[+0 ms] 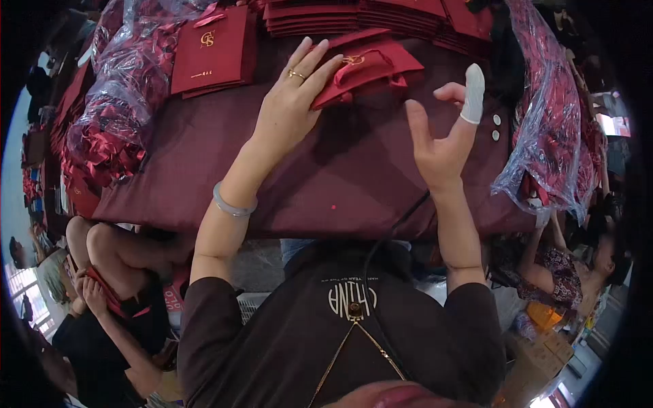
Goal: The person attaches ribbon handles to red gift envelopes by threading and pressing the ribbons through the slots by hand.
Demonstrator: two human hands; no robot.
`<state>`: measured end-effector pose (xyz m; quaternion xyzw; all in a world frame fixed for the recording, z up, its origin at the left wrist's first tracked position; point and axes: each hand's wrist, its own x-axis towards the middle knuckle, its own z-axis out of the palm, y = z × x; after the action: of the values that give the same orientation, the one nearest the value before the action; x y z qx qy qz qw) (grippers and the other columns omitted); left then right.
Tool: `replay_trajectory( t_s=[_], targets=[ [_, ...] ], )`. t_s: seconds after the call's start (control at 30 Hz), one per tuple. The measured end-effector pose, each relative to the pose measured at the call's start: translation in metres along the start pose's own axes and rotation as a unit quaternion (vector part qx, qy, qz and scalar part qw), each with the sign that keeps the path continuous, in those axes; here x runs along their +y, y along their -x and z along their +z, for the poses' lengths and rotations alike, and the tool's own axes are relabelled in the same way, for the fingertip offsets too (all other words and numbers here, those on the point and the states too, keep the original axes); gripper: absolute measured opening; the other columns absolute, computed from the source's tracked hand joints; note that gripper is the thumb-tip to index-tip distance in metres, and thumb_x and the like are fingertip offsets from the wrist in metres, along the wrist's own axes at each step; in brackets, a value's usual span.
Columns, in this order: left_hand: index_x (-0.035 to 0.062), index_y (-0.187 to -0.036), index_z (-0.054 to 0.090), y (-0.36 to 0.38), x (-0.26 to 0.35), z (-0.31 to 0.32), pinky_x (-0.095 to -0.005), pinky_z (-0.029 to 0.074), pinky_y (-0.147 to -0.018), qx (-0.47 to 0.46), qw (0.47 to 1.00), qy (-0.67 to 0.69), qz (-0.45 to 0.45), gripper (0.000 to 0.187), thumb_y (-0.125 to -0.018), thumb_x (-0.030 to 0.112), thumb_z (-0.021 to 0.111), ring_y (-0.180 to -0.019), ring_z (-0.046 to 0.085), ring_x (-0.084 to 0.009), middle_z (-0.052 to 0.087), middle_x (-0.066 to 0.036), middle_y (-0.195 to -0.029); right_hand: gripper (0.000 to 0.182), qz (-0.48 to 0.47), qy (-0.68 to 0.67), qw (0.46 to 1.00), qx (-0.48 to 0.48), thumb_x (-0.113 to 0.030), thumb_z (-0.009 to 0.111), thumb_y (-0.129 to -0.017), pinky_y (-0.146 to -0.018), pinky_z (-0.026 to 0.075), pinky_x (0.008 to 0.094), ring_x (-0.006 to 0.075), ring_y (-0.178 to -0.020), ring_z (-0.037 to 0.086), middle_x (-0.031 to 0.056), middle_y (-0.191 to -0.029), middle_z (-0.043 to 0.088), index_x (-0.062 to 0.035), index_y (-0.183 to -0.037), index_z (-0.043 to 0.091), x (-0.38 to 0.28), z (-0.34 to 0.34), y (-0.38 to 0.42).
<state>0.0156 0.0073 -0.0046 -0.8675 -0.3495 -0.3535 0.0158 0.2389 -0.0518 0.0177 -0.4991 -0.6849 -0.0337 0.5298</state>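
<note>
A red paper gift bag (pixel 381 62) with a gold logo and red ribbon handles lies tilted over the far part of the table. My left hand (pixel 291 102), with a ring and a pale bangle, holds it by its left end; the fingers lie along the bag and the thumb is hidden. To the right of the bag, my right hand (pixel 442 146) is raised with nothing in it, thumb and fingers apart. A white finger cot (pixel 473 95) covers one of its fingers.
Stacked red bags (pixel 313 17) line the table's far side, with another bag (pixel 212 51) at the left. Plastic-wrapped red ribbons (pixel 112 115) hang at the left, and a similar bundle (pixel 547 115) at the right. Two small white discs (pixel 496 128) lie on the dark red tablecloth (pixel 299 190). People sit on both sides.
</note>
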Motion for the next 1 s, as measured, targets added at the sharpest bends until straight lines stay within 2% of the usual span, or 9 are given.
replay_trajectory(
  t_s=[0.07,0.13,0.23,0.33,0.63,0.77,0.83,0.97,1.0],
  targets=[
    [0.0111,-0.126,0.053,0.0,-0.003,0.0,-0.0382,0.044,-0.097,-0.012,0.999,0.003,-0.043,0.055,-0.073,0.01,0.068,-0.127,0.042,-0.0323,0.048,-0.011,-0.133,0.071,0.168,-0.089,0.979,-0.075,-0.023,0.071,-0.081,-0.083,0.041,0.0378,0.0232,-0.087,0.056,0.0083,-0.093,0.059,0.0034,-0.135,0.034,0.001,0.007,0.001],
    [0.011,-0.125,0.054,0.001,0.0,-0.004,-0.0386,0.044,-0.097,-0.036,0.998,0.008,-0.051,0.053,-0.075,0.019,0.07,-0.126,0.043,-0.0324,0.048,-0.011,-0.133,0.07,0.187,-0.104,0.973,-0.092,-0.022,0.068,-0.084,-0.08,0.045,0.0361,0.0248,-0.084,0.059,0.0105,-0.091,0.061,0.0042,-0.137,0.031,0.008,0.013,0.006],
    [0.0107,-0.13,0.05,-0.002,0.008,-0.007,-0.0398,0.04,-0.101,-0.067,0.995,0.062,-0.043,0.072,-0.067,0.033,0.075,-0.131,0.036,-0.0321,0.045,-0.012,-0.136,0.062,0.177,-0.073,0.978,-0.087,-0.02,0.066,-0.086,-0.08,0.045,0.0318,0.0208,-0.084,0.059,0.009,-0.092,0.062,0.002,-0.136,0.036,0.019,0.021,0.012],
    [0.0066,-0.132,0.045,-0.002,0.009,-0.005,-0.0409,0.04,-0.101,-0.138,0.984,0.112,0.009,0.073,-0.068,0.026,0.074,-0.132,0.035,-0.0308,0.044,-0.011,-0.136,0.061,0.275,-0.155,0.941,-0.126,-0.016,0.064,-0.087,-0.079,0.044,0.0282,0.0158,-0.082,0.056,0.0073,-0.09,0.061,0.0007,-0.137,0.035,0.014,0.014,0.007],
    [0.0146,-0.131,0.049,-0.006,-0.002,-0.012,-0.0376,0.043,-0.095,-0.11,0.991,-0.021,0.077,0.063,-0.07,0.0,0.058,-0.129,0.042,-0.0256,0.05,-0.006,-0.134,0.06,0.231,-0.318,0.914,-0.1,0.004,0.053,-0.083,-0.075,0.039,0.0182,0.0062,-0.075,0.046,-0.0009,-0.08,0.05,0.0006,-0.139,0.033,-0.003,0.006,0.004],
    [0.0101,-0.125,0.054,-0.01,0.011,-0.016,-0.0387,0.042,-0.098,-0.068,0.995,0.036,0.063,0.059,-0.068,0.006,0.066,-0.128,0.044,-0.0231,0.051,-0.005,-0.133,0.061,0.228,-0.338,0.909,-0.088,0.005,0.052,-0.082,-0.075,0.037,0.0176,0.0065,-0.074,0.043,-0.0007,-0.08,0.047,0.0017,-0.14,0.031,-0.005,0.003,0.004],
    [0.0064,-0.123,0.055,-0.009,0.011,-0.01,-0.0389,0.043,-0.097,-0.03,0.995,0.066,0.065,0.051,-0.072,0.006,0.064,-0.122,0.049,-0.0255,0.055,-0.008,-0.128,0.063,0.178,-0.315,0.926,-0.111,0.007,0.05,-0.084,-0.059,0.031,0.0158,0.0024,-0.067,0.036,-0.0037,-0.078,0.042,-0.001,-0.142,0.027,-0.004,0.002,0.006],
    [-0.001,-0.115,0.059,-0.005,0.006,-0.008,-0.0381,0.048,-0.091,0.067,0.991,0.107,0.05,0.036,-0.08,0.007,0.061,-0.109,0.06,-0.0292,0.063,-0.013,-0.114,0.061,0.144,-0.318,0.924,-0.156,0.006,0.051,-0.078,-0.07,0.035,0.0181,0.0067,-0.068,0.035,-0.002,-0.075,0.036,0.0027,-0.136,0.036,-0.009,-0.003,0.009],
    [-0.0018,-0.113,0.06,-0.007,0.005,-0.014,-0.0364,0.05,-0.088,0.062,0.992,0.099,0.041,0.033,-0.081,0.007,0.06,-0.106,0.062,-0.0294,0.064,-0.015,-0.112,0.061,0.161,-0.349,0.907,-0.17,0.006,0.051,-0.077,-0.066,0.033,0.0187,0.0071,-0.066,0.034,-0.0023,-0.075,0.034,0.0021,-0.136,0.036,-0.01,-0.006,0.01]
  ],
)
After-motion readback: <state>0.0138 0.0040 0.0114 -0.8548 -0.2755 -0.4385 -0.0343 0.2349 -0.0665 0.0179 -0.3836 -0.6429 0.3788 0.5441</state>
